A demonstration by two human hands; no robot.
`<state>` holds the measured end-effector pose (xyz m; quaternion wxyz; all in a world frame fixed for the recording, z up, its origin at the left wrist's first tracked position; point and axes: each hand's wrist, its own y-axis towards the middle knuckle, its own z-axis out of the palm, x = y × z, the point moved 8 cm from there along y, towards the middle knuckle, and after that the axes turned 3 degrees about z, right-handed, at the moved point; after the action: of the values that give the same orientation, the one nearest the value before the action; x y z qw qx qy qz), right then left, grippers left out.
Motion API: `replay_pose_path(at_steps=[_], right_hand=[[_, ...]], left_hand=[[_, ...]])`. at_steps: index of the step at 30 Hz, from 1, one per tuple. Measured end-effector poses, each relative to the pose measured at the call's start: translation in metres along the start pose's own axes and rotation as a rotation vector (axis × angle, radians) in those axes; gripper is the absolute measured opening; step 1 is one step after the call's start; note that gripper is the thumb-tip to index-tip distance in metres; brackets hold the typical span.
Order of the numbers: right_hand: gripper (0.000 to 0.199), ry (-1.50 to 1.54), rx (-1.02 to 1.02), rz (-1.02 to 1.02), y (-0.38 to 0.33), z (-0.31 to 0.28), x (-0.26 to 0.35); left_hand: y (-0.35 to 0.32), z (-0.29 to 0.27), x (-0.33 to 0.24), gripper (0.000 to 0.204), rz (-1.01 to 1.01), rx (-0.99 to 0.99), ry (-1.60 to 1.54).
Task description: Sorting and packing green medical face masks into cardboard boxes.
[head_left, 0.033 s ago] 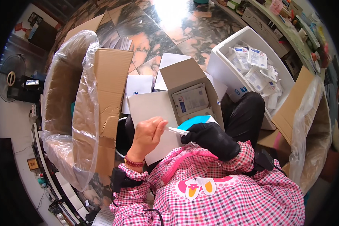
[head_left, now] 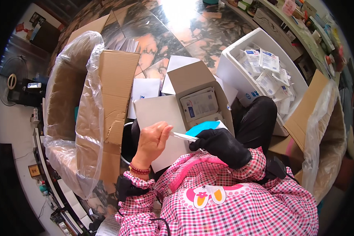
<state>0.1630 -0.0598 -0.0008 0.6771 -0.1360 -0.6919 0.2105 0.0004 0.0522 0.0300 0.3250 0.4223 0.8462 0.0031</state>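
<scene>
Nothing has shifted since the earlier frame: the bare left hand [head_left: 152, 138] and gloved right hand [head_left: 216, 142] each pinch an end of the thin packet [head_left: 183, 136], its long axis running crosswise between them.

glossy marble floor [head_left: 173, 35], sun glare; cluttered shelf [head_left: 303, 23] right.

Nothing has moved between the two pictures. The bare left hand [head_left: 152, 141] and the black-gloved right hand [head_left: 220, 144] pinch the thin clear packet [head_left: 183, 136] in the very same spot as before.
</scene>
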Motion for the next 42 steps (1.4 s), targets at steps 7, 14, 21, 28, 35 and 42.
replay_pose_path(at_steps=[7, 14, 21, 28, 35, 42], right_hand=[[0.028, -0.155, -0.410, -0.501, -0.026, -0.093, 0.014], [0.032, 0.238, -0.312, -0.188, -0.006, -0.065, 0.009], [0.010, 0.017, -0.368, -0.471, -0.014, -0.064, 0.040], [0.012, 0.346, -0.297, -0.339, -0.012, -0.062, 0.058], [0.023, 0.326, -0.237, -0.320, -0.012, -0.064, 0.080], [0.030, -0.138, -0.189, -0.538, -0.024, -0.050, 0.122]], left_hand=[[-0.086, -0.055, 0.100, 0.027, -0.675, -0.212, -0.154], [-0.153, 0.015, 0.167, 0.017, -0.669, -0.059, 0.277], [-0.197, 0.034, 0.224, 0.010, -0.924, -0.157, 0.122], [-0.194, 0.018, 0.197, 0.055, -0.799, 0.037, 0.433], [-0.070, -0.055, -0.007, 0.025, -0.497, -0.358, -0.037], [0.030, 0.046, -0.056, 0.038, -0.020, -0.204, -0.319]])
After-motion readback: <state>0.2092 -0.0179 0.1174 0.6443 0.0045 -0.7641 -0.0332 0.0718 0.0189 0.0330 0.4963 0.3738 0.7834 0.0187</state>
